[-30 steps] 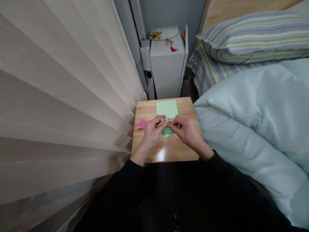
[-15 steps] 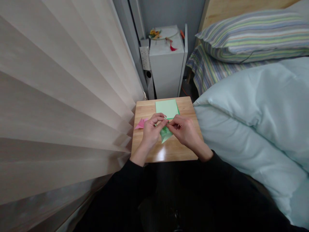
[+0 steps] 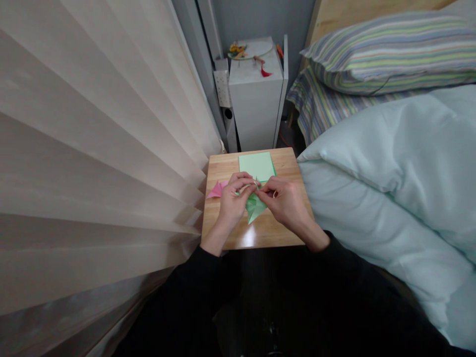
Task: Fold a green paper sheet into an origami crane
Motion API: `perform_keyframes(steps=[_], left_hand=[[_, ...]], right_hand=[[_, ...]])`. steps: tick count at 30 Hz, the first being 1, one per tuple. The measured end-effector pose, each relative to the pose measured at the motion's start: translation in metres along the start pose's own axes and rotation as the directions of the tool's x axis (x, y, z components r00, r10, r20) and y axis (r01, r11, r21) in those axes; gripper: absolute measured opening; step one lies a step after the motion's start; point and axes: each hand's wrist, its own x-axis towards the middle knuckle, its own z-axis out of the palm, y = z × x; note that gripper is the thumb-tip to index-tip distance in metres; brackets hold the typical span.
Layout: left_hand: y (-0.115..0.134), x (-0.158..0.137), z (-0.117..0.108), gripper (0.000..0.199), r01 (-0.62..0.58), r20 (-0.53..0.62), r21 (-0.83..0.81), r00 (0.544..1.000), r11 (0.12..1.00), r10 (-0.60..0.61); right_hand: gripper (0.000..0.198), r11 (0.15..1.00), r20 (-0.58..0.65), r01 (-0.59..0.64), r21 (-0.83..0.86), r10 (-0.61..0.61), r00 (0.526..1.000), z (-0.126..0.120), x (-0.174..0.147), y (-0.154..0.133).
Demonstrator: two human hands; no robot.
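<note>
Between my two hands is a folded piece of green origami paper (image 3: 256,208), with a pointed end hanging down toward me. The thumb and fingers of my left hand (image 3: 233,196) pinch its upper left part. From the other side, the fingertips of my right hand (image 3: 281,197) pinch it near the top, close to my left fingertips. My fingers cover much of the upper folds. Just beyond them a stack of light green square paper (image 3: 256,166) lies on the small wooden table (image 3: 277,238). A folded pink paper piece (image 3: 215,190) rests left of my left hand.
A pleated curtain (image 3: 111,148) hangs along the left. On the right is a bed with a pale blue quilt (image 3: 390,173) and a striped pillow (image 3: 390,52). Behind the table stands a white cabinet (image 3: 256,109) bearing a red tassel (image 3: 265,70) and small items.
My fingers have shifted slightly on the green paper, and a pointed tip now shows above them. Its lower point hangs a little further down. Both hands keep their pinch.
</note>
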Motion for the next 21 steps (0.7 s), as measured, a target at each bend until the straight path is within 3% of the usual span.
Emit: perform_keyframes(steps=[3,10,21], left_hand=[[0.0,0.004,-0.005,0.002,-0.032,0.054,-0.03,0.998,0.999,0.034],[0.006,0.008,-0.013,0.012,0.067,0.156,-0.039,0.986,0.997,-0.06],[0.01,0.006,-0.013,0.014,0.065,0.154,-0.079,0.987,0.995,-0.052]], right_hand=[[0.032,0.999,-0.011,0.029,-0.016,-0.029,1.0,-0.002,0.0,-0.003],[0.03,0.999,0.029,0.047,-0.016,-0.046,0.999,-0.004,0.0,-0.006],[0.029,0.996,0.01,0.019,0.086,-0.02,1.0,-0.007,0.002,-0.007]])
